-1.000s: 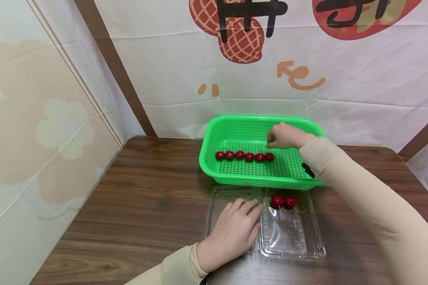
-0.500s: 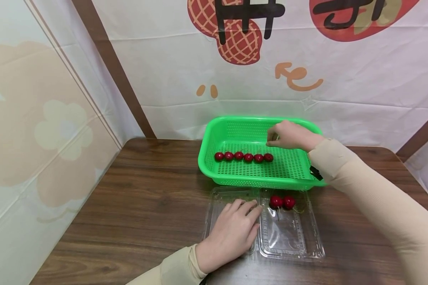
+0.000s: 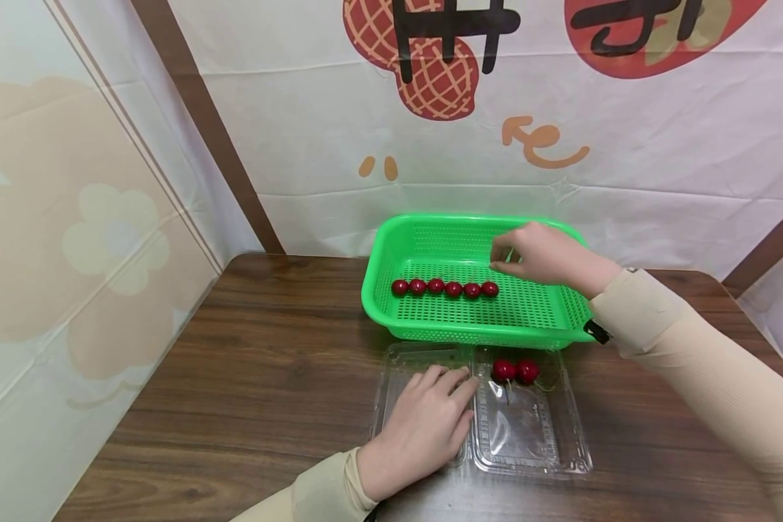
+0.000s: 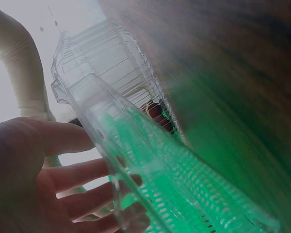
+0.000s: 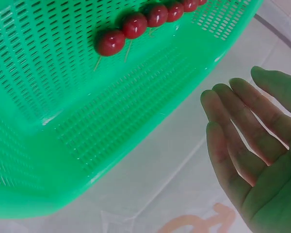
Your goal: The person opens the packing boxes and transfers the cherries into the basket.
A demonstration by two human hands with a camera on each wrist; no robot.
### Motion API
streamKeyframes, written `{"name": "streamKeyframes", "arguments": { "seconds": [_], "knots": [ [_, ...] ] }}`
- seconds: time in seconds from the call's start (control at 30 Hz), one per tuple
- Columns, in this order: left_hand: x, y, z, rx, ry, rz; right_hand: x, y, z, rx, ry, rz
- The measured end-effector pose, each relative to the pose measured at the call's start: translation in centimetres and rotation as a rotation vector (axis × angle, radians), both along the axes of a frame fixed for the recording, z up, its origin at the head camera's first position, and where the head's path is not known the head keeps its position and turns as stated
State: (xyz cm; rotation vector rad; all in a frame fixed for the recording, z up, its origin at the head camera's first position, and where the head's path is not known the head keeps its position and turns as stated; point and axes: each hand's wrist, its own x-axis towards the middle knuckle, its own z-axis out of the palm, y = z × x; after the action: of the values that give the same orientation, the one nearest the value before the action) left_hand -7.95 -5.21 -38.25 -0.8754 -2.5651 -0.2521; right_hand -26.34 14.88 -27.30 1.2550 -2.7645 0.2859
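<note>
My right hand [image 3: 544, 254] hovers over the back right of a green plastic basket [image 3: 489, 335]. The right wrist view shows its fingers [image 5: 245, 109] spread and holding nothing. Behind its fingertips in the head view, a row of several red cherries [image 3: 453, 290] lies on the basket floor; stems show on some. My left hand [image 3: 424, 420] rests on the left half of a clear plastic clamshell box [image 3: 522, 435], fingers extended toward the hinge. In the left wrist view its thumb [image 4: 72, 138] is at the plastic edge. Two cherries with stems [image 3: 515, 371] sit in the box's right half.
The box lies unfolded on a dark wood table [image 3: 248, 391], just in front of the basket. A printed white cloth [image 3: 313, 130] hangs behind the table, close to the basket's back rim. Another cloth panel [image 3: 72, 254] stands along the left side.
My right hand has shifted slightly right over the basket, and its fingers have loosened. The left hand stays on the box, and the cherries keep their places.
</note>
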Motion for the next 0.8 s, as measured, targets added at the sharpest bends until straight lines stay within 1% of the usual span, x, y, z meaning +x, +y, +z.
{"name": "streamKeyframes", "arguments": {
  "seconds": [0.13, 0.33, 0.53, 0.8],
  "knots": [
    [0.0, 0.0, 0.0, 0.001, -0.006, -0.002, 1.0, 0.4, 0.3, -0.021, 0.04, 0.032],
    [0.0, -0.1, 0.0, 0.004, -0.007, 0.0, 2.6, 1.0, 0.5, -0.029, 0.072, 0.026],
    [0.0, -0.1, 0.0, 0.0, -0.015, 0.0, 4.1, 1.8, 0.2, -0.072, 0.117, 0.059],
    [-0.1, -0.1, -0.2, 0.007, 0.002, -0.012, 6.3, 2.3, -0.4, -0.118, 0.165, 0.061]
  ]
}}
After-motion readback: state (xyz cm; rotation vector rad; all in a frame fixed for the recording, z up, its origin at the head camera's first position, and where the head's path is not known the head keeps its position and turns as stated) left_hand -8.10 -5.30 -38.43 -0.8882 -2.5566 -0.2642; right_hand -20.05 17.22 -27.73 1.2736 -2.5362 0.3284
